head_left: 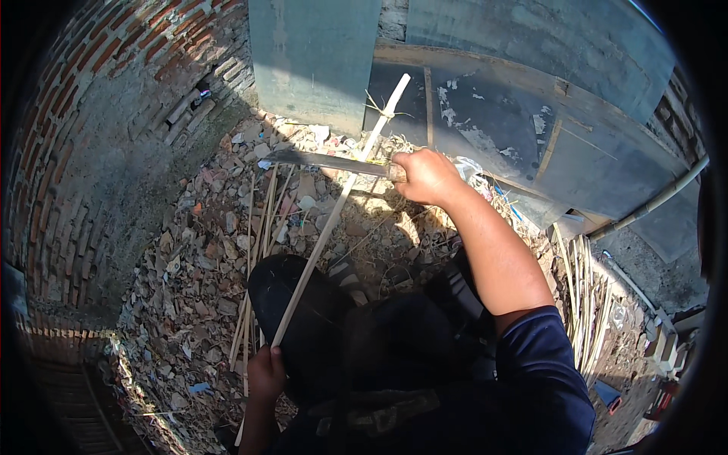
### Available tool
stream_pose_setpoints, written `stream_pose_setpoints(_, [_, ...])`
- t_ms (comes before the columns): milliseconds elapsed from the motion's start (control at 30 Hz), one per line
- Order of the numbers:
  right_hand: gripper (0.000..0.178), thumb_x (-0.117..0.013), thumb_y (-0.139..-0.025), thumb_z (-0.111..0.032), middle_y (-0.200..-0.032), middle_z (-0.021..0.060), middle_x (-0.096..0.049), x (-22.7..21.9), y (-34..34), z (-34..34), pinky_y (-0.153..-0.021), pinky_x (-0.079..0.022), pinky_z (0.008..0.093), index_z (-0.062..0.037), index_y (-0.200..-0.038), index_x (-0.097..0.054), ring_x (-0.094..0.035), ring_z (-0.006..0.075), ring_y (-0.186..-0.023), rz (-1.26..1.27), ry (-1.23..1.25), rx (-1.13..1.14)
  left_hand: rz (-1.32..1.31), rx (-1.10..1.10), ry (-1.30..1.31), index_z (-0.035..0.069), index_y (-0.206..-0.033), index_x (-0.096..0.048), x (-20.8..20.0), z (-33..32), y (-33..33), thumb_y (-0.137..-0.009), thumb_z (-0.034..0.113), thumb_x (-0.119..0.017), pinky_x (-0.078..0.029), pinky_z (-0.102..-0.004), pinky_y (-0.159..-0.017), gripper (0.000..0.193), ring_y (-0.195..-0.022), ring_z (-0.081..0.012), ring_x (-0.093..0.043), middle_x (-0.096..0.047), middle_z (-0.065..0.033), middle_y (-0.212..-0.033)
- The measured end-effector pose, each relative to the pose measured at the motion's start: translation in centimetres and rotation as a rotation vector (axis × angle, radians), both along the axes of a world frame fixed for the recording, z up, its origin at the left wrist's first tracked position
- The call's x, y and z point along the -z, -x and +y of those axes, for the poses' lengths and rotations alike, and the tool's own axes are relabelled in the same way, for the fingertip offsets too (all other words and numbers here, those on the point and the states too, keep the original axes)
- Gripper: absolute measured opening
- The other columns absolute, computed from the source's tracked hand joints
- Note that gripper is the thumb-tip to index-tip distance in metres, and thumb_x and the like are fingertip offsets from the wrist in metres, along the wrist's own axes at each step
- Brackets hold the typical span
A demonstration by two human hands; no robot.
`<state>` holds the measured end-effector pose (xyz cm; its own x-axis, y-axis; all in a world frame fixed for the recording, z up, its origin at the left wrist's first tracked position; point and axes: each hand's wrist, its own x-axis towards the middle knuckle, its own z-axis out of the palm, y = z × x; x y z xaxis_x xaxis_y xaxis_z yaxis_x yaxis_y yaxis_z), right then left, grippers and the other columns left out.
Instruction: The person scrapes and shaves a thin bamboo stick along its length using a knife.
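Note:
My right hand is closed round the handle of a machete, whose long dark blade points left. The blade lies across a pale bamboo strip, near its upper part. That strip slants from the lower left, over my dark-clad knee, up toward the far wall; thin fibres stick out near its far end. Down at the lower left, my left hand grips the strip's near end, its fingers partly in shadow. Whether the blade's edge bites into the strip, I cannot tell.
Several bamboo strips lie on the rubble ground beside my knee. More strips are piled at the right. A brick wall stands at the left, grey-blue panels at the back. A pole leans at the far right.

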<state>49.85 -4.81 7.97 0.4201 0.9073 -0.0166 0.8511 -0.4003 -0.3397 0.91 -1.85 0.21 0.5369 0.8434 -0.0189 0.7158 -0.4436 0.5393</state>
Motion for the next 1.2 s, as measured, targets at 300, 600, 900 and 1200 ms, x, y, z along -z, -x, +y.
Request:
stream_pose_setpoints(300, [0.04,-0.069,-0.082,-0.02,-0.107,0.0176,-0.073,4.5,-5.5,0.2,-0.093,-0.055,0.0467,-0.0129,-0.121,-0.068,-0.07,0.0359,-0.103,0.002,-0.105,0.256,0.054,0.014,0.107,-0.001,-0.083,-0.058,-0.6,0.2,2.3,-0.106,0.029,-0.047,-0.045,-0.0429,-0.059,0.039,-0.058,-0.0304,-0.058,-0.054,-0.0173,-0.062])
stream_pose_setpoints(600, [0.034,-0.068,-0.079,-0.019,-0.097,0.0165,-0.073,1.5,0.2,0.9,-0.088,-0.055,0.0485,-0.0122,-0.112,-0.069,-0.07,0.0367,-0.097,-0.048,-0.045,-0.039,-0.027,0.027,0.244,-0.001,-0.082,-0.055,-0.3,0.4,2.6,-0.108,0.034,-0.043,-0.04,-0.0407,-0.058,0.045,-0.059,-0.0202,-0.051,-0.052,-0.0117,-0.061])
stream_pose_setpoints(900, [0.042,-0.063,-0.079,-0.013,-0.11,0.0212,-0.072,4.5,-4.3,0.6,-0.092,-0.056,0.0463,-0.012,-0.12,-0.069,-0.07,0.037,-0.104,-0.042,0.001,0.255,0.034,0.014,0.186,-0.001,-0.084,-0.062,0.1,0.7,5.0,-0.105,0.031,-0.048,-0.046,-0.0449,-0.057,0.041,-0.063,-0.0421,-0.065,-0.059,-0.0211,-0.064])
stream_pose_setpoints(1200, [0.049,-0.062,-0.08,-0.013,-0.117,0.0186,-0.071,1.0,-0.1,1.2,-0.095,-0.054,0.045,-0.0133,-0.129,-0.067,-0.068,0.0364,-0.107,0.228,0.072,-0.079,-0.005,-0.021,0.303,-0.001,-0.081,-0.06,0.5,0.8,4.7,-0.106,0.037,-0.047,-0.045,-0.0431,-0.054,0.048,-0.054,-0.0305,-0.061,-0.056,-0.0169,-0.06])
